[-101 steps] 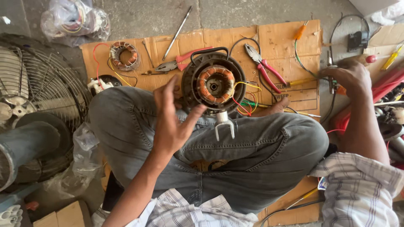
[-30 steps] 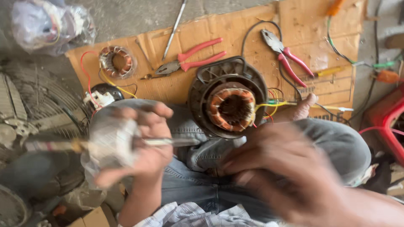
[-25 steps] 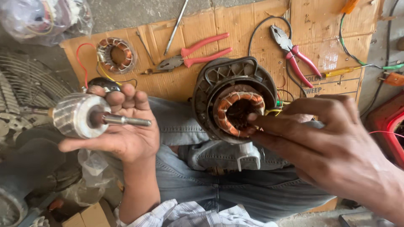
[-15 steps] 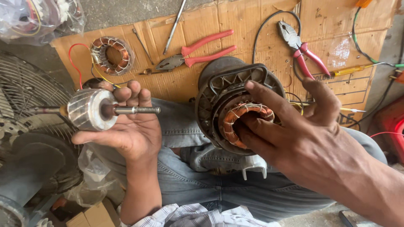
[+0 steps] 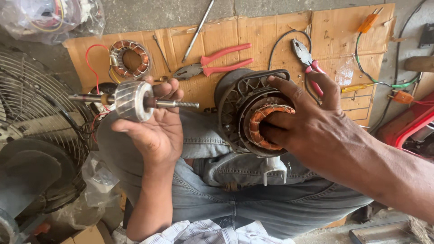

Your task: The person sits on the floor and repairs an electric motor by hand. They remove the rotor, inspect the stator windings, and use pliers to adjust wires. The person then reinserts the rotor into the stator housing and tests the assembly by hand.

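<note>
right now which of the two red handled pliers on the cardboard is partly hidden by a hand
The red-handled pliers on the right, beside the black cable: the right hand covers their handles. The other red-handled long-nose pliers, in the middle of the cardboard sheet, lie fully in view.

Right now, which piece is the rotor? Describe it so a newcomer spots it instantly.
Start at the cardboard sheet on the floor and go to its left end, where the left hand is raised. The rotor is the ribbed silver drum it holds, the only part with a steel shaft running through it.
</note>
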